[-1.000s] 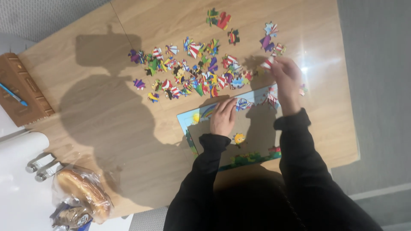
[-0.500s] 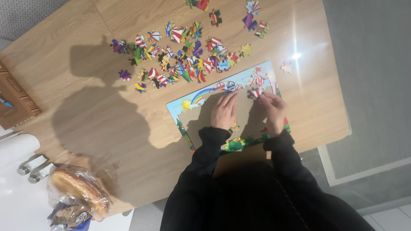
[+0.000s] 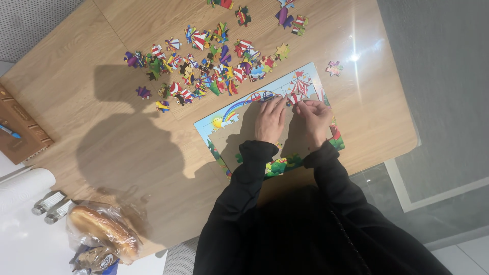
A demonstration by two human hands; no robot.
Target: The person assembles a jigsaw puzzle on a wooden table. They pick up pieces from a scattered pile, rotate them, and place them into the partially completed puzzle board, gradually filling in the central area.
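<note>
a red-and-white jigsaw piece [image 3: 294, 98] is pinched by the right hand [image 3: 314, 116] at the upper border of the puzzle board [image 3: 219, 140], lined up against the finished edge. the left hand [image 3: 270, 121] is laid open and flat just beside it, so the board is steadied. loose pieces [image 3: 204, 66] are left scattered beyond on the wooden table [image 3: 127, 142].

The table [image 3: 127, 132] was pale wood, smooth, with a glossy sheen near the far edge; the puzzle board [image 3: 239, 133] showed matt brown cardboard inside a printed, slightly shiny border; the loose pieces [image 3: 204, 71] looked like glossy printed card; the bread bag [image 3: 99, 229] was clear, crinkled plastic.
</note>
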